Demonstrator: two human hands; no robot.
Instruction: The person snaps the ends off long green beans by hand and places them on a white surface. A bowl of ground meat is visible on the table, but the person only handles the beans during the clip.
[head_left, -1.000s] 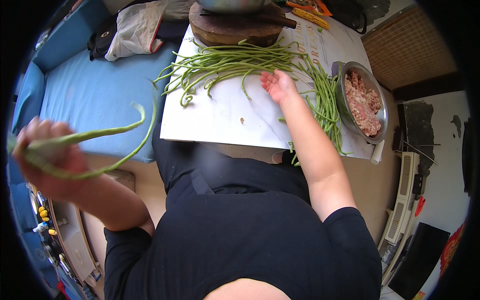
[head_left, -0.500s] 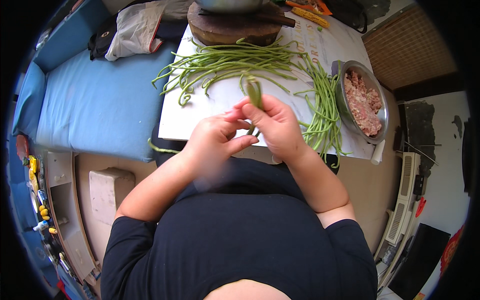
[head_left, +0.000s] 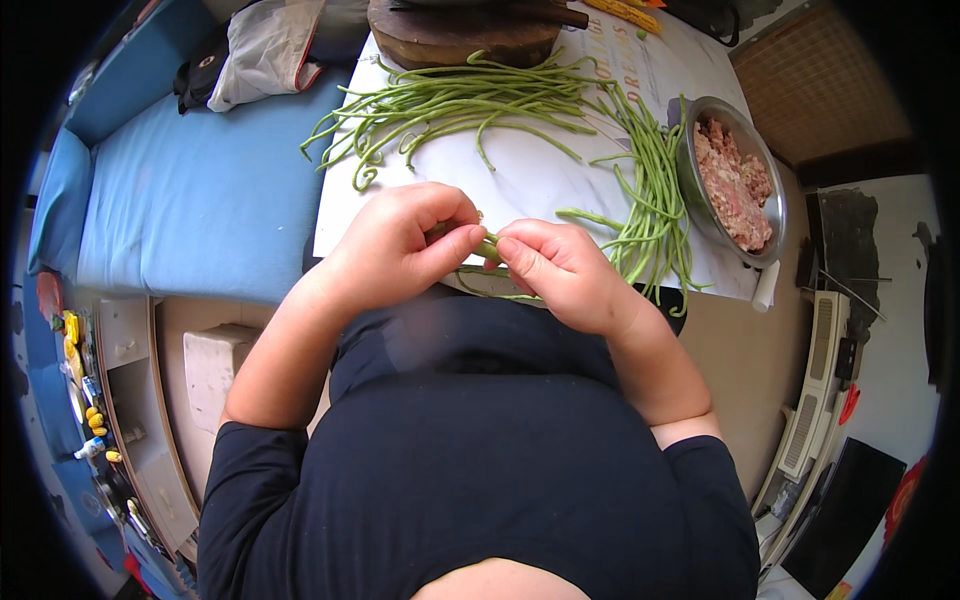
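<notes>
Near the table's front edge, in front of my body, both hands pinch a green long bean (head_left: 489,247), folded or wound into a short bundle. My left hand (head_left: 410,240) curls around one end, with its thumb pressed to the fingers. At the other end, my right hand (head_left: 565,268) grips it between thumb and fingertips. A thin length of bean trails below the hands. The bean's shape is partly hidden by my fingers. Beyond the hands lies a loose pile of long beans (head_left: 470,105), and a second bunch (head_left: 655,190) lies to their right.
A metal bowl (head_left: 776,220) holding minced meat (head_left: 735,190) stands at the table's right edge. Behind the beans is a round wooden chopping block (head_left: 460,42) with a dark handled object on it. The white table (head_left: 345,215) adjoins a blue sofa (head_left: 200,200) on the left.
Both hands have lowered toward me and spread slightly apart. The bean bundle, upright above my fingers before, now lies sideways between the two hands.
</notes>
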